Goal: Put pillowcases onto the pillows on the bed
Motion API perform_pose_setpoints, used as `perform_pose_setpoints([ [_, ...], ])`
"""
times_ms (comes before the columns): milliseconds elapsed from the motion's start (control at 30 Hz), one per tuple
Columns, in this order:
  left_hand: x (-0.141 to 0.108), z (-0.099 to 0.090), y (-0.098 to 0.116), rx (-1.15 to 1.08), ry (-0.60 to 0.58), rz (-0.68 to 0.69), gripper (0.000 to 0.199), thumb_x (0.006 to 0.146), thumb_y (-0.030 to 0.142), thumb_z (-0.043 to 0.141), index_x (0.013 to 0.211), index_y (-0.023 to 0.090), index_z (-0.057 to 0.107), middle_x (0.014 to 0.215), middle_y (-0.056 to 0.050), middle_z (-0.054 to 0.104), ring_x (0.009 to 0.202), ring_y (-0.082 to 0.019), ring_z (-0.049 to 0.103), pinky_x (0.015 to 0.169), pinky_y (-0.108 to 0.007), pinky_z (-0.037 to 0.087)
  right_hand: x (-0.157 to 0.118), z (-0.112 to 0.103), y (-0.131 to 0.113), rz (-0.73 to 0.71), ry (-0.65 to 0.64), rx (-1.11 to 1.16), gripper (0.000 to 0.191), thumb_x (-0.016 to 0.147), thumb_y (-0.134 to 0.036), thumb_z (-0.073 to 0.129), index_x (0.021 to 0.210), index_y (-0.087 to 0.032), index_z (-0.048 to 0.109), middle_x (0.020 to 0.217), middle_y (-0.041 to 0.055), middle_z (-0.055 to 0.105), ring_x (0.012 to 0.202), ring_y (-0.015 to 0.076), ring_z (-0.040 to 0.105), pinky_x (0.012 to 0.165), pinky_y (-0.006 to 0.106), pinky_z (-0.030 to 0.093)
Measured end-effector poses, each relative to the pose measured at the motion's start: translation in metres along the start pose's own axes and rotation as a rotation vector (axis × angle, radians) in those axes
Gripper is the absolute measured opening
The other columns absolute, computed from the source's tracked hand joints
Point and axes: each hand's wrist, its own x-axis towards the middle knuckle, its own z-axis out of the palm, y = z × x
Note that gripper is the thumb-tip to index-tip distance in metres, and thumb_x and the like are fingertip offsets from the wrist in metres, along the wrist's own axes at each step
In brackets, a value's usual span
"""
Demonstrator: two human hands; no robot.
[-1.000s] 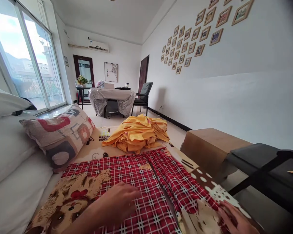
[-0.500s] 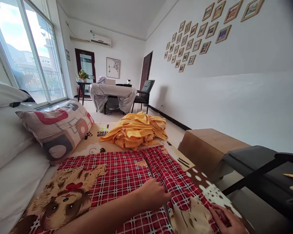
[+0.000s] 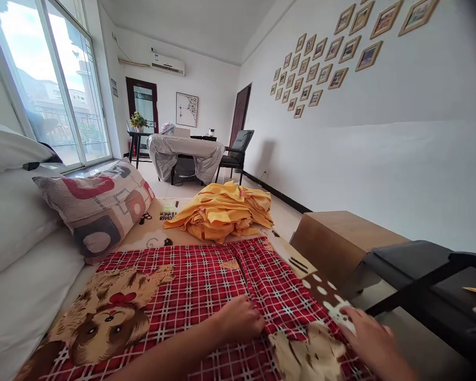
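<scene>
Your left hand (image 3: 241, 320), curled, grip unclear, lies nearer the far-to-near crease (image 3: 243, 271) in the red plaid cloth (image 3: 194, 288) than your loosely open right hand (image 3: 375, 338).

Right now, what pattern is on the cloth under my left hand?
Red plaid with pale lines; the head view shows it.

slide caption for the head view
Left hand and right hand at red plaid fabric, with yellow cloth heaped beyond.

My left hand (image 3: 241, 319) is bare, with rounded knuckles, and my left forearm (image 3: 178, 349) is bare also, long and smooth. On right side, my right hand (image 3: 375, 338) is bare too, having slender fingers (image 3: 357, 316).
</scene>
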Motion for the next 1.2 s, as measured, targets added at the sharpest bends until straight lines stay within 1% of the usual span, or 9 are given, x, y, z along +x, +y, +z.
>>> perform_pose_setpoints([
  [100, 0.005, -0.004, 0.003, -0.083, 0.017, -0.073, 0.020, 0.091, 0.021, 0.046, 0.076, 0.015, 0.060, 0.070, -0.003, 0.065, 0.060, -0.015, 0.061, 0.057, -0.027, 0.047, 0.029, -0.001, -0.046, -0.174, 0.016, 0.047, 0.059, 0.088, -0.053, 0.030, 0.128, -0.018, 0.056, 0.134, 0.0126, 0.054, 0.118, 0.0275, 0.054, 0.089, 0.039, 0.048],
  [200, 0.009, -0.010, 0.007, -0.204, -0.017, -0.156, 0.019, 0.089, 0.021, 0.046, 0.078, 0.016, 0.060, 0.073, -0.003, 0.066, 0.061, -0.015, 0.061, 0.058, -0.028, 0.048, 0.044, 0.017, -0.082, -0.329, -0.101, 0.031, 0.063, 0.093, -0.057, 0.025, 0.145, -0.022, 0.037, 0.150, 0.0067, 0.033, 0.137, 0.0238, 0.034, 0.107, 0.040, 0.035],
  [300, 0.009, -0.018, 0.008, -0.314, -0.096, -0.222, 0.013, 0.083, 0.020, 0.047, 0.080, 0.017, 0.059, 0.079, -0.004, 0.068, 0.065, -0.018, 0.063, 0.057, -0.028, 0.047, 0.042, 0.039, -0.092, -0.352, -0.271, -0.020, 0.064, 0.094, -0.061, 0.022, 0.147, -0.029, 0.032, 0.154, 0.0027, 0.023, 0.141, 0.0236, 0.026, 0.111, 0.045, 0.028],
  [400, 0.007, -0.024, 0.005, -0.513, -0.178, -0.338, 0.011, 0.078, 0.024, 0.049, 0.081, 0.018, 0.059, 0.083, -0.006, 0.068, 0.069, -0.021, 0.063, 0.055, -0.028, 0.045, 0.040, 0.043, -0.088, -0.327, -0.327, -0.041, 0.062, 0.094, -0.061, 0.022, 0.147, -0.030, 0.032, 0.154, 0.0032, 0.020, 0.141, 0.0245, 0.024, 0.112, 0.049, 0.025],
  [600, 0.019, -0.017, -0.011, -0.672, -0.192, -0.641, 0.025, 0.084, 0.033, 0.045, 0.101, 0.019, 0.056, 0.099, -0.010, 0.068, 0.084, -0.023, 0.065, 0.061, -0.028, 0.047, 0.085, 0.004, -0.115, -0.309, -0.319, -0.075, 0.049, 0.094, -0.041, 0.032, 0.117, -0.013, 0.065, 0.120, 0.0164, 0.063, 0.112, 0.0310, 0.057, 0.101, 0.049, 0.036],
  [700, 0.029, -0.008, -0.020, -0.662, -0.140, -0.772, 0.030, 0.087, 0.034, 0.041, 0.107, 0.016, 0.054, 0.108, -0.015, 0.064, 0.097, -0.028, 0.062, 0.077, -0.036, 0.049, 0.123, 0.008, -0.143, -0.326, -0.254, -0.041, 0.053, 0.096, -0.032, 0.019, 0.135, -0.012, 0.050, 0.137, 0.0134, 0.051, 0.126, 0.0231, 0.047, 0.106, 0.037, 0.033],
  [800, 0.036, 0.001, -0.029, -0.673, -0.107, -0.851, 0.032, 0.087, 0.032, 0.041, 0.110, 0.014, 0.055, 0.114, -0.018, 0.060, 0.105, -0.030, 0.059, 0.085, -0.040, 0.048, 0.147, 0.036, -0.164, -0.340, -0.291, -0.033, 0.057, 0.098, -0.036, 0.015, 0.148, -0.012, 0.028, 0.151, 0.0098, 0.032, 0.138, 0.0184, 0.032, 0.110, 0.033, 0.028],
  [1000, 0.040, 0.012, -0.038, -0.769, -0.060, -0.890, 0.031, 0.082, 0.031, 0.048, 0.104, 0.014, 0.062, 0.113, -0.017, 0.062, 0.106, -0.032, 0.058, 0.091, -0.043, 0.045, 0.166, 0.087, -0.160, -0.356, -0.465, -0.084, 0.063, 0.092, -0.059, 0.030, 0.147, -0.027, 0.032, 0.154, 0.0033, 0.022, 0.143, 0.0231, 0.016, 0.115, 0.048, 0.013],
  [1200, 0.055, 0.019, -0.048, -0.991, 0.109, -1.054, 0.036, 0.076, 0.020, 0.056, 0.111, 0.015, 0.062, 0.114, -0.012, 0.065, 0.105, -0.026, 0.059, 0.091, -0.035, 0.044, 0.172, 0.094, -0.143, -0.295, -0.322, -0.119, 0.060, 0.096, -0.052, 0.020, 0.149, -0.023, 0.028, 0.156, 0.0063, 0.015, 0.144, 0.0227, 0.015, 0.113, 0.048, 0.018],
])
